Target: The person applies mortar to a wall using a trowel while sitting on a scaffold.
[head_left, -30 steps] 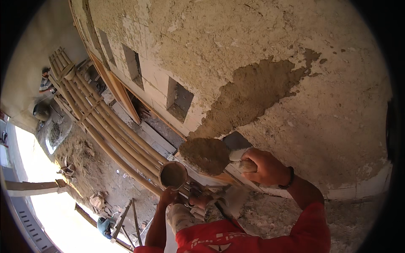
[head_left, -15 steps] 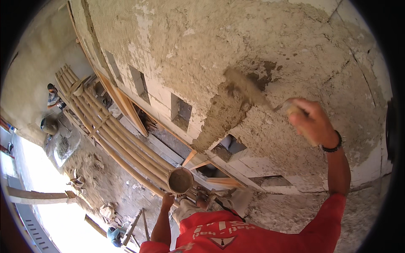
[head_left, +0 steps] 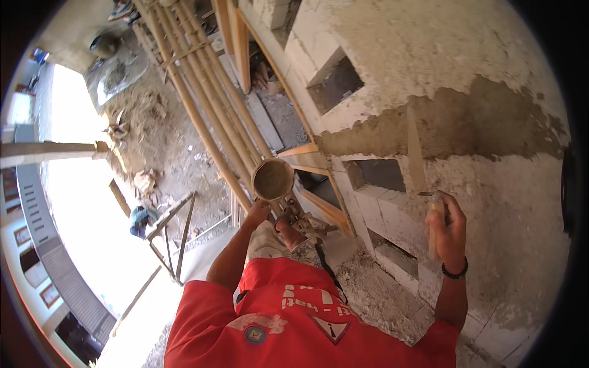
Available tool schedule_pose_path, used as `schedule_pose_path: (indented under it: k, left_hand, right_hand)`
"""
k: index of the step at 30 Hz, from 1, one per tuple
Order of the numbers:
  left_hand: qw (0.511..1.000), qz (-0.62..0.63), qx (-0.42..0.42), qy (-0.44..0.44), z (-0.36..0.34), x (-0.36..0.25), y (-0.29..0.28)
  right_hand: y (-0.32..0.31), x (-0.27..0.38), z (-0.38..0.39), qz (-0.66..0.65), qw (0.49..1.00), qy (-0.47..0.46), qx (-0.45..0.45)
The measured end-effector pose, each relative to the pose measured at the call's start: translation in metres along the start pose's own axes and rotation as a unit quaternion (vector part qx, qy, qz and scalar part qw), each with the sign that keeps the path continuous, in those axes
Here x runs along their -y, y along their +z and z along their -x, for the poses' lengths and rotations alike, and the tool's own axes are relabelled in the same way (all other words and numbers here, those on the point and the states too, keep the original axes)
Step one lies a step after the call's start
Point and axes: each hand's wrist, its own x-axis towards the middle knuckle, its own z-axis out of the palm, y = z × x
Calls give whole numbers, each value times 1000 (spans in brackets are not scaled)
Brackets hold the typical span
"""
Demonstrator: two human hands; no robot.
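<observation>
My right hand is closed round the pale handle of a trowel. Its long narrow blade points up and away, over a band of wet, dark mortar on the wall. Whether the blade touches the wall, I cannot tell. In front of my body, my left hand grips the near rim of a round bucket that holds grey-brown mortar. The bucket is level with the near end of the bamboo poles.
Bamboo poles form a walkway running away to the far left. Square openings pierce the block wall on my right. Wooden frames stand below it. Down on the ground are a sand heap, a wooden trestle and a bent-over person.
My view has swung so the wall shifts right and the ground shows more. My right hand has come lower and nearer with the trowel; my left still holds the bucket.
</observation>
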Motion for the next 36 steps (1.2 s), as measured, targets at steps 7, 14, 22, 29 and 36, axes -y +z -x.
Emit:
schedule_pose_path:
  k: [7,14,22,29,36]
  left_hand:
    - [962,77,153,215,-23,85,71]
    - [881,-324,82,335,-99,210,160]
    - [835,525,-42,-161,-194,267,215]
    - [561,760,-234,-227,-283,274,220]
    - [742,557,-331,-172,-277,312,221]
  right_hand:
    - [200,-189,-53,-44,988,109,102]
    - [298,-338,-40,-20,973,205,99]
    - [349,-452,6,-49,922,371,95]
    - [370,-505,35,2,925,375,66]
    - [370,-517,42,-10,927,359,104]
